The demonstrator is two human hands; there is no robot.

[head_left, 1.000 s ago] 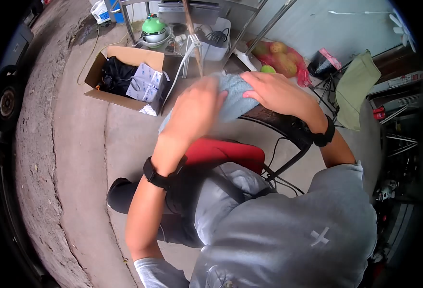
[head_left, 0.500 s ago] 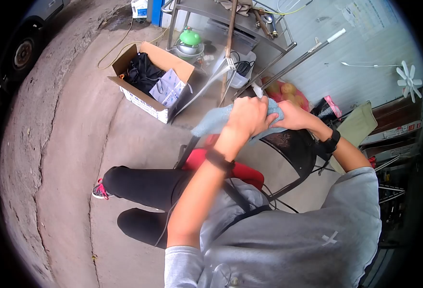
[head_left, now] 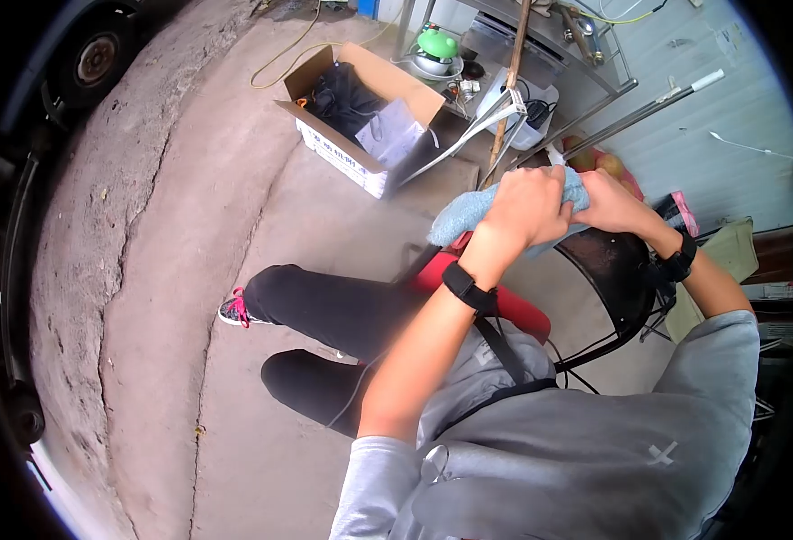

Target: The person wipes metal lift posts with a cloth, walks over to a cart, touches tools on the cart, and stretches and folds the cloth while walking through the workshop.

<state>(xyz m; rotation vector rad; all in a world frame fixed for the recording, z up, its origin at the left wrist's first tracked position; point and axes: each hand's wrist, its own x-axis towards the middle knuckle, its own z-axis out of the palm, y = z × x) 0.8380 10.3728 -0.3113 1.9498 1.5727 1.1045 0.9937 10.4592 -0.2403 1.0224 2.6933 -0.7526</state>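
Observation:
A light blue towel point(head_left: 462, 217) is bunched between my two hands in the upper middle of the view. My left hand point(head_left: 530, 205) is closed round its middle, knuckles up, and a loose end sticks out to the left. My right hand point(head_left: 611, 202) grips the right end, close beside the left, with the thumb pressed on the fabric. Whether anything lies inside the folds is hidden. Below the hands are a black chair point(head_left: 605, 274) and a red padded object point(head_left: 521, 315), partly covered by my left arm.
An open cardboard box point(head_left: 342, 155) with dark fabric stands on the concrete floor point(head_left: 180, 225). Behind it are a green-topped container point(head_left: 439, 43), a metal rack point(head_left: 594, 76) and a wooden pole point(head_left: 510, 81). A vehicle wheel point(head_left: 97, 59) shows at upper left.
The whole view has shifted, so the hands, box and chair appear further right. Both hands keep hold of the towel, with little change in their grip.

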